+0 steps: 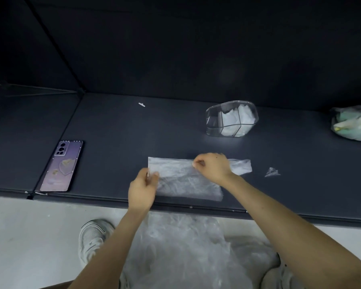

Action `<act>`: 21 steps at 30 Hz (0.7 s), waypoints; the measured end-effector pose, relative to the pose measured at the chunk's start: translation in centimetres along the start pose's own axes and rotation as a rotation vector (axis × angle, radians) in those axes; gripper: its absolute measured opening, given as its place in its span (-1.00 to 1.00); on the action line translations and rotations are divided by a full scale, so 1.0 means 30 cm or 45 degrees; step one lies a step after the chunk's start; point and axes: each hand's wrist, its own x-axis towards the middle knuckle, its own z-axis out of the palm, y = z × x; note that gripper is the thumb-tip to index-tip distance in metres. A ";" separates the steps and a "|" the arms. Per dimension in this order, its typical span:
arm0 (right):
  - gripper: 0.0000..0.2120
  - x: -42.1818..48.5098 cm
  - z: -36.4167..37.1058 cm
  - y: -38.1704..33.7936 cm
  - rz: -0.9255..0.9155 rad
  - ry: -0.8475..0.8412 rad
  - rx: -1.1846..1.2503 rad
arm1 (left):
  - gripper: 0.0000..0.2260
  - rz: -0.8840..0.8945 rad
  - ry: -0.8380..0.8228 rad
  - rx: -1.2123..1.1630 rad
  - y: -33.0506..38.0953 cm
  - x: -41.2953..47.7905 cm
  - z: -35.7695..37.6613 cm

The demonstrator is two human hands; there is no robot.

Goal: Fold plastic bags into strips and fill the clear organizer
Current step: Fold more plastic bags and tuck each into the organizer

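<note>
On the table [113, 126], left hand [143, 185] and right hand [212, 166] pinch a crinkled, seemingly folded plastic bag [186, 181].

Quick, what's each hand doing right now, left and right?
Left hand: pinching the left edge of the bag.
Right hand: pinching the bag's far edge.

Thin, crinkled translucent plastic bag [186, 180] on a matt dark mat [117, 130]; glossy clear plastic organizer [231, 118] far right.
</note>
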 end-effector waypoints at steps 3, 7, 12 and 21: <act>-0.80 0.038 0.024 0.005 0.009 -0.032 -0.019 | -0.81 0.005 0.033 0.222 0.002 0.025 0.020; -0.81 0.065 0.053 0.018 0.023 -0.044 -0.001 | -0.74 0.253 0.280 0.548 0.005 0.039 0.032; -0.79 0.081 0.057 0.030 0.008 -0.039 -0.015 | -0.62 0.829 0.168 0.896 -0.010 0.060 0.079; -0.77 0.089 0.058 0.044 0.036 -0.058 0.007 | -0.44 0.647 -0.132 1.153 -0.106 0.084 0.149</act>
